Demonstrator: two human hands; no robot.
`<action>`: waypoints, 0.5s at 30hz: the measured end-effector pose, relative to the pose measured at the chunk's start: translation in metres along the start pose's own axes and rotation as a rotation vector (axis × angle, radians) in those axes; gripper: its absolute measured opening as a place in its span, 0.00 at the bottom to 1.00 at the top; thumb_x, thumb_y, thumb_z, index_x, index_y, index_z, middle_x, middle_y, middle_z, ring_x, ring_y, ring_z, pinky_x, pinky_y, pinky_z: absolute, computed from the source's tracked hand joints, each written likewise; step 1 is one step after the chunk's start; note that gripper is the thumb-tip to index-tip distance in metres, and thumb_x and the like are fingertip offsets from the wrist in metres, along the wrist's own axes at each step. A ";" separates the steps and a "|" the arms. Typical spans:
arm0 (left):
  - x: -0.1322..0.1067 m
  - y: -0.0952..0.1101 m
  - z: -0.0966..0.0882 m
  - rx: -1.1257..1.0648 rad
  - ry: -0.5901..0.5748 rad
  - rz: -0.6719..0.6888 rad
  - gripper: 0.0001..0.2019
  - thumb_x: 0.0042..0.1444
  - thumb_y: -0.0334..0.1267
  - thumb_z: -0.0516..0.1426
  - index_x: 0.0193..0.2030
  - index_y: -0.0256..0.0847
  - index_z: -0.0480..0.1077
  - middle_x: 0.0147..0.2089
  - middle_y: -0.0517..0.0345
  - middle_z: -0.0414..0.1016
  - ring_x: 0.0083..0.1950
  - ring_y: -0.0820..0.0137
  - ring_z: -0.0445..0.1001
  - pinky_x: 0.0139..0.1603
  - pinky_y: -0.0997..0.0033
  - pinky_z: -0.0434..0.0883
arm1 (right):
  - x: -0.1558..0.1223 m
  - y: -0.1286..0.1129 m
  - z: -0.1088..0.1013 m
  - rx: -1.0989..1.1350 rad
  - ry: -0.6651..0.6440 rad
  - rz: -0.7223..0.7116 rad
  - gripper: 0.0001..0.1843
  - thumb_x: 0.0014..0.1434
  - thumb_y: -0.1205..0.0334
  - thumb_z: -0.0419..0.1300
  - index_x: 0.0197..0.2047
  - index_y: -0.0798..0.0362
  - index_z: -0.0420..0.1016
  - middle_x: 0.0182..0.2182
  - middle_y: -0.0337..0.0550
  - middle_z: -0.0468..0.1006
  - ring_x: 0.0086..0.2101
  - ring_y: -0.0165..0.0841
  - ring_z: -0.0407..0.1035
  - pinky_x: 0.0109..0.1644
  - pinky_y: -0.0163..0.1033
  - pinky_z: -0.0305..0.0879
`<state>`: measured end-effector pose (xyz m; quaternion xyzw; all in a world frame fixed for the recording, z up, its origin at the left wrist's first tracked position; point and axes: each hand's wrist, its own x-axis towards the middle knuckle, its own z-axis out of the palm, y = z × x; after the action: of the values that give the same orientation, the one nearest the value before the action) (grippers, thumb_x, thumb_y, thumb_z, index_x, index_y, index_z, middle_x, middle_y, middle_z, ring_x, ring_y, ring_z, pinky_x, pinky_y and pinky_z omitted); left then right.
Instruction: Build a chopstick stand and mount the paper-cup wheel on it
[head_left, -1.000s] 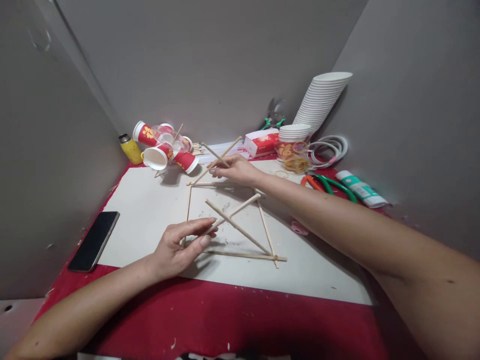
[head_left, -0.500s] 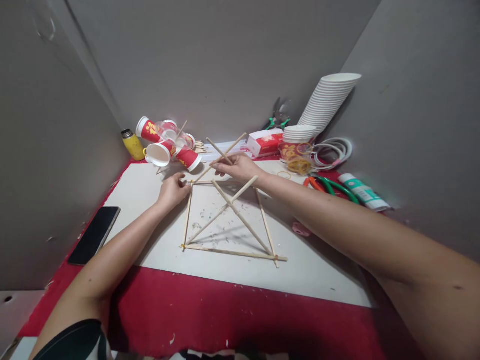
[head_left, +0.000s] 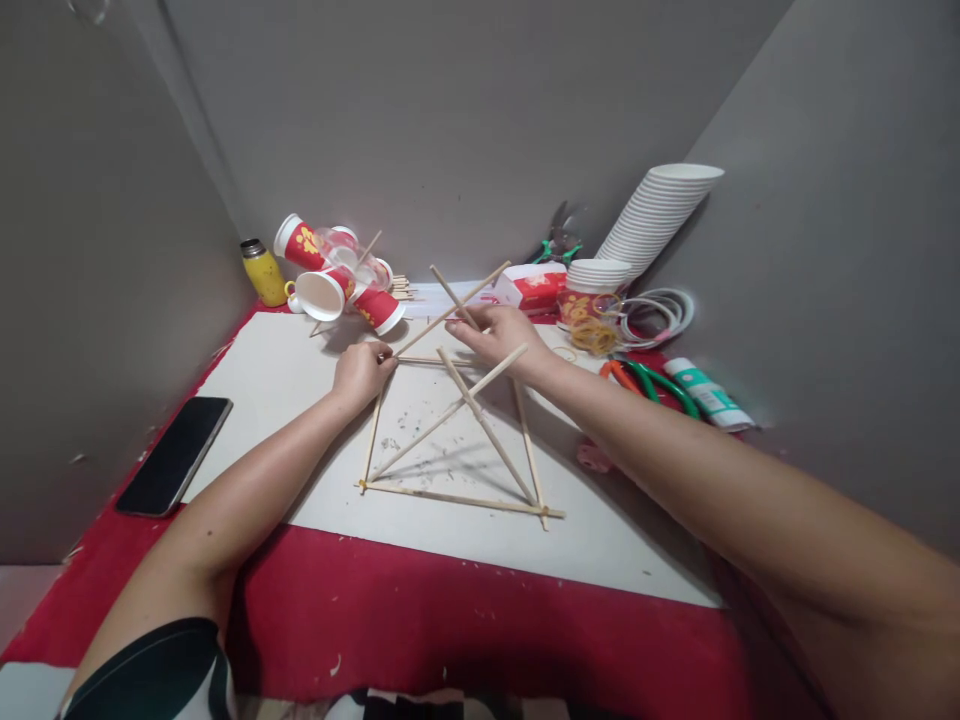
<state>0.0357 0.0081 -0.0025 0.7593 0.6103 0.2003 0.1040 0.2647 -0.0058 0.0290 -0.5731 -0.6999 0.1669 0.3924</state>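
A four-sided frame of thin wooden sticks (head_left: 457,498) lies on the white board, with yellow ties at its front corners. Two slanted sticks (head_left: 469,397) rise from the front and cross each other. Behind them, another pair of sticks (head_left: 466,294) crosses near my right hand. My left hand (head_left: 363,372) is closed around the frame's far left corner, where one rear slanted stick starts; its fingertips are partly hidden. With bent fingers, my right hand (head_left: 501,338) grips the rear slanted stick that runs down behind it.
Red paper cups (head_left: 321,294) joined with sticks stand at the back left, near a yellow bottle (head_left: 262,272). A phone (head_left: 176,455) lies left. Stacked white cups (head_left: 660,220), rubber bands (head_left: 595,335), green-handled pliers (head_left: 667,388) and a white-green tube (head_left: 709,394) line the right side.
The view has shifted slightly. My left hand has closed in over the far left corner, covering its tie. My right hand remains at the rear crossed sticks.
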 end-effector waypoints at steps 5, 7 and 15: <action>0.001 -0.001 0.003 0.020 0.007 -0.005 0.12 0.62 0.39 0.60 0.47 0.40 0.83 0.44 0.48 0.85 0.46 0.58 0.81 0.47 0.67 0.71 | -0.044 -0.013 -0.017 -0.015 0.199 -0.072 0.13 0.62 0.57 0.60 0.38 0.56 0.83 0.31 0.46 0.83 0.31 0.35 0.75 0.38 0.38 0.69; 0.001 -0.002 0.004 0.029 0.012 0.002 0.12 0.62 0.39 0.59 0.47 0.40 0.83 0.45 0.47 0.85 0.47 0.58 0.81 0.48 0.67 0.71 | -0.053 -0.018 -0.010 0.068 0.028 -0.015 0.10 0.60 0.59 0.62 0.33 0.55 0.82 0.25 0.42 0.80 0.27 0.33 0.72 0.32 0.36 0.66; -0.003 -0.001 0.004 0.039 -0.001 -0.004 0.14 0.62 0.39 0.58 0.50 0.41 0.82 0.49 0.46 0.84 0.52 0.56 0.81 0.51 0.64 0.73 | -0.012 -0.033 0.050 0.580 -0.220 0.384 0.09 0.58 0.69 0.67 0.42 0.55 0.75 0.21 0.36 0.77 0.20 0.26 0.68 0.22 0.29 0.64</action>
<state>0.0359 0.0060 -0.0070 0.7601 0.6155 0.1879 0.0901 0.2058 -0.0160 0.0151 -0.5374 -0.5411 0.4900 0.4223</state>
